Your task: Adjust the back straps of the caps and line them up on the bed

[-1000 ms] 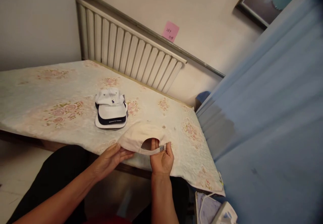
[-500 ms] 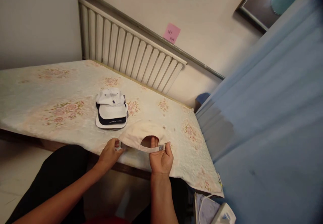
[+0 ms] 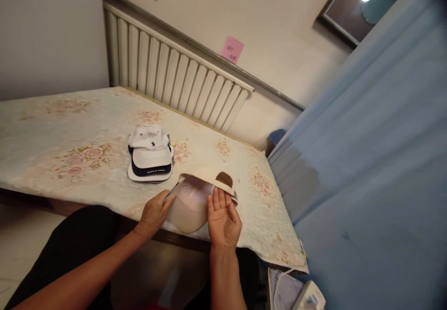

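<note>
Leftmost: broad stretch of floral-covered counter [image 3: 28,147]; stacked caps [image 3: 151,155] beyond the near edge. Centre: left forearm [image 3: 94,264] slanting up rightward; left hand [image 3: 154,214] pinching the left side of one beige cap [image 3: 192,204], brim overlapping that edge. Right: right forearm [image 3: 226,277] upright; right hand [image 3: 225,221] palm-up, unclenched, fingertips against cap band. Rightmost: blue curtain [image 3: 363,175].

Bare forearms [image 3: 98,264], bare wrists [image 3: 142,230], uncovered fingers [image 3: 217,200], plain black trousers [image 3: 68,254] rounded smoothly over the left knee [image 3: 92,217]

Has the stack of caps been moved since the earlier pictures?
No: the stack of caps keeps its place beside the same printed flowers on the cloth.
</note>
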The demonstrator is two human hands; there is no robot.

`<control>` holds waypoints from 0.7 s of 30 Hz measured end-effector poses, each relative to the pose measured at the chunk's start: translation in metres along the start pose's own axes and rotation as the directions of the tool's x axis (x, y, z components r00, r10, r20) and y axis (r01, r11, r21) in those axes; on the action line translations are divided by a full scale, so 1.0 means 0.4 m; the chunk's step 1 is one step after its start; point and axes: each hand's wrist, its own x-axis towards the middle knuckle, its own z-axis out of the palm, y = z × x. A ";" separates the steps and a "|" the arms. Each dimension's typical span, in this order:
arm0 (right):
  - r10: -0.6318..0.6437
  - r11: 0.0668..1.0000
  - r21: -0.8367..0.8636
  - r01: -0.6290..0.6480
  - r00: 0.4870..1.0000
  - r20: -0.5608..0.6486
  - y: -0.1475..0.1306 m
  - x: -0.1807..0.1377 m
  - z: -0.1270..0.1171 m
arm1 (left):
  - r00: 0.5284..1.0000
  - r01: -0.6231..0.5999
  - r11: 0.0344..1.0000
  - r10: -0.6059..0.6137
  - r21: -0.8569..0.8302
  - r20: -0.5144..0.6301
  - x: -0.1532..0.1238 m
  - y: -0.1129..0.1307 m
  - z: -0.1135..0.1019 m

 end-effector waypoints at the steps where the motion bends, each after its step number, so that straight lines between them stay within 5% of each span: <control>1: 0.011 1.000 -0.014 -0.011 1.000 0.007 0.002 -0.001 -0.003 | 1.000 -0.024 1.000 0.024 0.017 -0.003 0.001 0.012 -0.005; 10: 0.090 0.902 -0.424 -0.086 0.996 -0.011 0.076 -0.030 0.018 | 0.936 -0.343 0.894 0.353 0.289 0.019 0.031 0.145 -0.048; 16: 0.007 0.940 -0.341 0.025 0.996 0.093 0.076 -0.054 0.089 | 0.769 -0.614 0.678 0.629 0.403 0.114 0.037 0.256 -0.072; 21: -0.093 0.978 -0.189 0.087 0.995 -0.022 0.065 -0.050 0.106 | 0.683 -0.720 0.597 0.700 0.355 0.207 0.016 0.323 -0.062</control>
